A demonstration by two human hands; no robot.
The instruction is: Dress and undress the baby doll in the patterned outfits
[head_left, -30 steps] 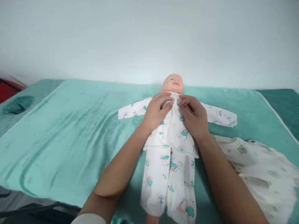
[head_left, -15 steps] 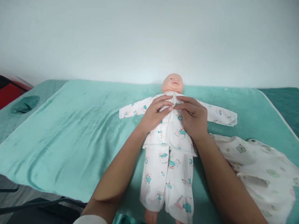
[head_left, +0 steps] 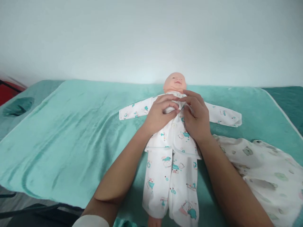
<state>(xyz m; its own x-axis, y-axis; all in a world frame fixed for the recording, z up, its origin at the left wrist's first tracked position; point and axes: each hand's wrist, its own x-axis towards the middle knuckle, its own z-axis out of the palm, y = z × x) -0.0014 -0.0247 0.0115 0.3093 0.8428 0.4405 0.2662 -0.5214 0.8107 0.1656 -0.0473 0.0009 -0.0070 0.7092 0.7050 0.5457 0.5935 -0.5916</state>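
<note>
I see the left hand (head_left: 157, 117) and right hand (head_left: 197, 119) pinch the shirt (head_left: 174, 137) (mostly white) high on the doll (head_left: 175, 82)

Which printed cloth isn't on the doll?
The rumpled cloth at picture right, loose on the green cover; the doll wears the shirt and trousers.

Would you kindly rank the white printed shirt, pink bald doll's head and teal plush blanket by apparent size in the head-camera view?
Largest to smallest:
teal plush blanket
white printed shirt
pink bald doll's head
</note>
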